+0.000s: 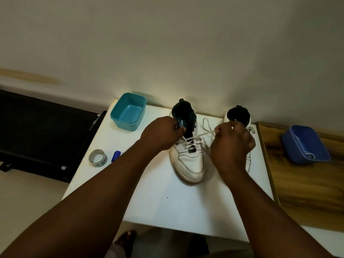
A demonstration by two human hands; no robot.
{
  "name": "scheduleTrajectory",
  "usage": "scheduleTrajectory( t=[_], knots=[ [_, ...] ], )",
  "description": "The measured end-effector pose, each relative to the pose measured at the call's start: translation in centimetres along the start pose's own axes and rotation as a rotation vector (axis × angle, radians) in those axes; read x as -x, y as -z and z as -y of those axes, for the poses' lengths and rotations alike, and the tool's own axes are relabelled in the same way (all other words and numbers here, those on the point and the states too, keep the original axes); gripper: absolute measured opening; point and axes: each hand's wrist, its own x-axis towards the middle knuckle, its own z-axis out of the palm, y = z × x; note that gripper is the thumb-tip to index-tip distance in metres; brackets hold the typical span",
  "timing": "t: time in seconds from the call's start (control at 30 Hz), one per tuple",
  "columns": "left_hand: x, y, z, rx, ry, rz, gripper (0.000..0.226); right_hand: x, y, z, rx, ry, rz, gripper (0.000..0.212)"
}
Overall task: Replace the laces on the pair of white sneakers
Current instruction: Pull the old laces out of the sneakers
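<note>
Left sneaker (188,155) mid-counter (167,202), partly laced. Left hand (162,135) curled at its tongue, steadying; right hand (232,144) pinches the lace (202,135) taut. Lace soft, limp, likely frays — grip near the tip. Second sneaker (240,116) just beside, behind the right hand; counter edge near — room toward the front.

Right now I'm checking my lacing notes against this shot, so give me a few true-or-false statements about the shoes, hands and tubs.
1. The right hand pinches a white lace running from the nearer white leather sneaker. True.
2. The left hand rests flat on the white table. False: it holds the sneaker's tongue.
3. The teal plastic tub stands left of both sneakers. True.
4. The roll of grey tape lies inside the teal tub. False: it lies on the table.
</note>
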Motion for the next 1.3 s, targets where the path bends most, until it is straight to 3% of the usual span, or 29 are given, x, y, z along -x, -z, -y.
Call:
scheduleTrajectory(
  t=[0.13,0.23,0.37,0.47,0.57,0.73,0.8,0.87,0.93,1.0,1.1,1.13,1.23,1.3],
  knots=[
    [0.2,0.0,0.1,0.006,0.022,0.005,0.044,0.0,-0.1,-0.8,-0.014,-0.099,0.033,0.026],
    [0.2,0.1,0.1,0.002,0.02,-0.002,0.044,0.2,-0.2,0.8,-0.085,0.106,0.028,0.031],
    [0.3,0.2,-0.1,-0.018,0.017,-0.01,0.043,1.6,-1.2,3.2,-0.134,0.324,0.168,0.02],
    [0.4,0.3,-0.1,-0.009,0.019,-0.007,0.044,1.4,-1.5,2.6,-0.119,0.284,0.189,0.013],
    [0.4,0.5,-0.2,0.001,0.035,0.0,0.045,0.3,-0.7,1.1,-0.15,0.18,0.061,0.013],
    [0.7,1.1,-0.6,-0.042,0.091,0.014,0.042,-0.3,1.5,0.4,-0.133,0.07,0.006,0.034],
    [1.1,1.1,-0.9,-0.087,0.104,-0.023,0.039,-0.2,1.9,0.7,-0.096,0.086,0.053,0.033],
    [1.5,1.0,-1.1,-0.093,0.066,-0.133,0.029,0.0,1.9,0.8,0.022,0.09,0.213,0.027],
    [1.7,0.6,-1.3,-0.105,-0.019,-0.238,0.035,0.2,1.7,0.9,0.152,0.098,0.378,0.022],
    [1.8,0.1,-1.7,-0.226,-0.086,-0.209,0.039,0.4,1.7,1.2,0.232,0.131,0.417,0.023],
    [1.9,-0.7,-2.1,-0.349,-0.057,-0.061,0.029,0.1,1.4,1.8,0.126,0.228,0.271,0.022],
    [1.9,-0.9,-2.1,-0.333,-0.044,-0.032,0.026,-0.1,1.2,2.0,0.051,0.272,0.233,0.031],
    [1.8,-0.9,-1.6,-0.284,-0.066,0.015,0.025,-0.2,0.4,2.5,-0.095,0.382,0.343,0.059],
    [1.9,-0.5,-1.5,-0.287,-0.08,0.039,0.03,-0.1,-0.3,2.6,-0.121,0.403,0.398,0.056]
  ],
)
